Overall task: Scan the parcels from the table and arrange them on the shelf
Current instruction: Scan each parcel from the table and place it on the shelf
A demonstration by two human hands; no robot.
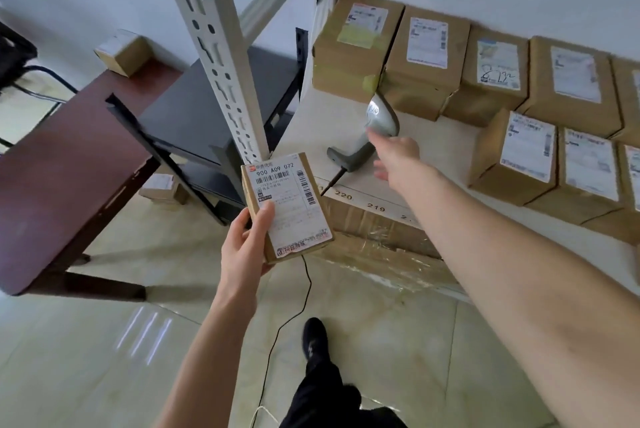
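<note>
My left hand grips a small brown parcel by its lower left corner, its white label facing up with barcodes showing. A grey handheld scanner lies on the white shelf, its cable running down to the floor. My right hand is stretched out over the scanner's handle with fingers spread, touching or just above it. Several brown labelled parcels stand in rows on the shelf behind and to the right of the scanner.
A perforated white shelf upright rises just behind the held parcel. A reddish-brown table at left carries one small box. A dark rack stands between table and shelf. A large wrapped carton sits under the shelf.
</note>
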